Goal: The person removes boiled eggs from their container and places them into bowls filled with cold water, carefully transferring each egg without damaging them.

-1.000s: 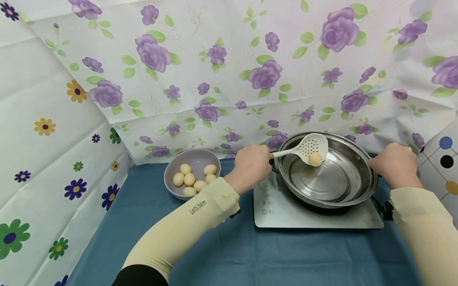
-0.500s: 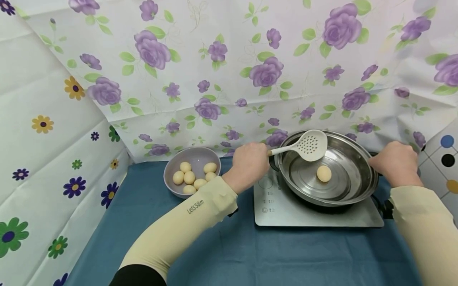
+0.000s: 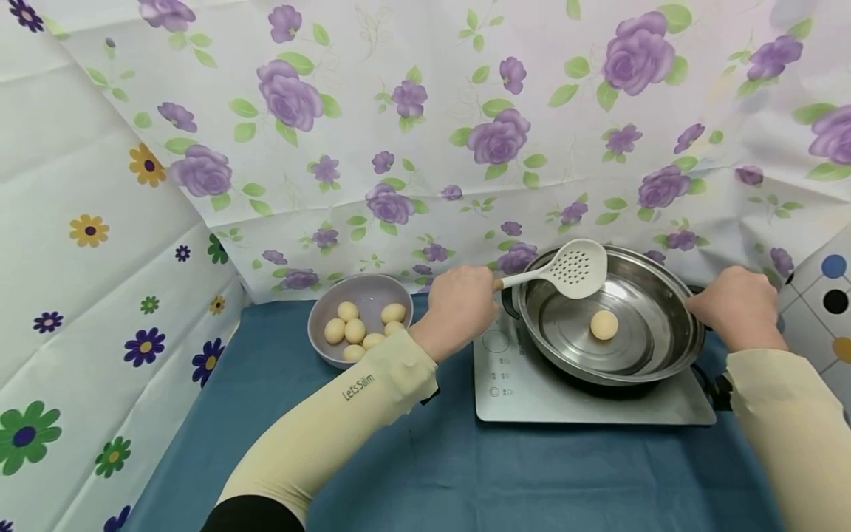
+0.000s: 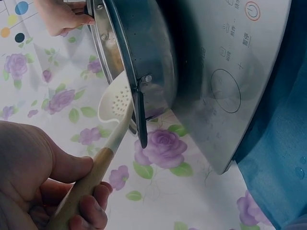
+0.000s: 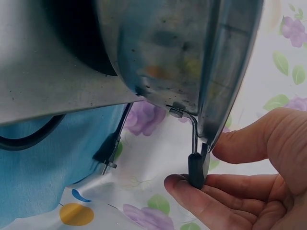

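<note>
My left hand [image 3: 463, 307] grips the wooden handle of a white slotted spoon [image 3: 580, 267], its thumb along the handle [image 4: 91, 175] in the left wrist view. The spoon's perforated head is over the left rim of a wide steel pan [image 3: 565, 347], with nothing on it. One pale egg [image 3: 604, 325] lies on the pan's bottom. At the right side my right hand [image 3: 741, 307] holds the pan's black side handle [image 5: 195, 170] between thumb and fingers. The pan stands on a flat induction cooker [image 3: 532, 406].
Left of the cooker, a grey-purple bowl [image 3: 322, 352] contains several eggs [image 3: 355, 331], partly behind the left forearm. A black power cord with a plug [image 5: 108, 155] lies by the cooker's right side. Blue cloth [image 3: 532, 473] covers the table, and a flowered sheet [image 3: 425, 148] hangs behind.
The egg has rolled off the slotted spoon into the pan. The spoon has risen slightly and is bare now. My right hand has stayed on the pan's handle.
</note>
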Demonstrator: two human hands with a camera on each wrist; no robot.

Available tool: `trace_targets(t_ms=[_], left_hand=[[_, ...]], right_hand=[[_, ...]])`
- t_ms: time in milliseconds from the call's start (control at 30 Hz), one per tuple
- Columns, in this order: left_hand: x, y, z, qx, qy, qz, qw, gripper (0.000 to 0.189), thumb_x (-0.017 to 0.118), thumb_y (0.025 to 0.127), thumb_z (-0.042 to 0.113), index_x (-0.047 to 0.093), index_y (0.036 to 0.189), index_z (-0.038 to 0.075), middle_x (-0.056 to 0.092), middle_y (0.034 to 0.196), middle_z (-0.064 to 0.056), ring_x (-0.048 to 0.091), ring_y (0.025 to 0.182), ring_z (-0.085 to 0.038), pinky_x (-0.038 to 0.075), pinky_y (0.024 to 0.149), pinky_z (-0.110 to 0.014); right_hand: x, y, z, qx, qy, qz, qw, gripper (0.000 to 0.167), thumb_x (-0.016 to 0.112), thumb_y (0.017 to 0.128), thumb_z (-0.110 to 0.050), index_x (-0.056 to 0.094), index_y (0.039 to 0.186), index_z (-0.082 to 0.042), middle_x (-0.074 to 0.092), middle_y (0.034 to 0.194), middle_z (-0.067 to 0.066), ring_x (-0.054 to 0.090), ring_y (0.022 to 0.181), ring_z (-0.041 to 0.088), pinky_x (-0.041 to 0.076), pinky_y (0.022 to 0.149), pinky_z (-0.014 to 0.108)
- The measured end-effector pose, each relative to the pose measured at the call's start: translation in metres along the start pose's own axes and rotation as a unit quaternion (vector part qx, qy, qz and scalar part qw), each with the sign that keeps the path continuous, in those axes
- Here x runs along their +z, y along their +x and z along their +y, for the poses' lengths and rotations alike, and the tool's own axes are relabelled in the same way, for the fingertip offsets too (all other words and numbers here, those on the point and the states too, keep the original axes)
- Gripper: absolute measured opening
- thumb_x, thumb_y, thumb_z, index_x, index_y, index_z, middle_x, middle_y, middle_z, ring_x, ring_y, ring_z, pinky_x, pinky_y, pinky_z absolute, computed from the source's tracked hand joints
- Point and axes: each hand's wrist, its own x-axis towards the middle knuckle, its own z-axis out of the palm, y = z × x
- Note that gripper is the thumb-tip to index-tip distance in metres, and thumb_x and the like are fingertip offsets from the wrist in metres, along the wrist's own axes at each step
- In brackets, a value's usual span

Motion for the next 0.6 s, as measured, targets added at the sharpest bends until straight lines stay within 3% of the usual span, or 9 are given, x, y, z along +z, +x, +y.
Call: trace_targets(t_ms=[267, 433, 600], left_hand=[[-0.002, -0.002, -0.001, -0.003, 0.004, -0.001, 1.0000, 0.019, 0.059, 0.090, 0.035, 0.071, 0.099, 0.022, 0.051, 0.053, 0.002, 0.047, 0.040, -0.015, 0.031, 0.031, -0.027], [-0.008, -0.005, -0.004, -0.019, -0.004, 0.005, 0.9998, 0.020, 0.056, 0.092, 0.035, 0.070, 0.089, 0.021, 0.050, 0.051, 0.001, 0.045, 0.038, -0.015, 0.029, 0.030, -0.027], [-0.018, -0.012, -0.011, -0.029, -0.027, 0.021, 0.9990, 0.026, 0.054, 0.093, 0.034, 0.067, 0.076, 0.020, 0.046, 0.049, 0.001, 0.041, 0.036, -0.015, 0.027, 0.030, -0.027]], right_hand=[[0.000, 0.000, 0.000, 0.000, 0.001, -0.007, 1.0000, 0.070, 0.065, 0.074, -0.044, 0.055, 0.092, 0.023, 0.048, 0.095, 0.047, 0.049, 0.082, 0.057, 0.043, 0.049, 0.048], [-0.001, -0.001, -0.001, -0.003, 0.002, -0.006, 1.0000, 0.065, 0.064, 0.074, -0.041, 0.056, 0.090, 0.022, 0.049, 0.094, 0.046, 0.049, 0.081, 0.057, 0.044, 0.050, 0.048], [-0.001, -0.004, -0.001, -0.010, -0.005, 0.000, 0.9999, 0.071, 0.064, 0.075, -0.043, 0.054, 0.094, 0.025, 0.048, 0.096, 0.048, 0.048, 0.083, 0.058, 0.045, 0.057, 0.053]])
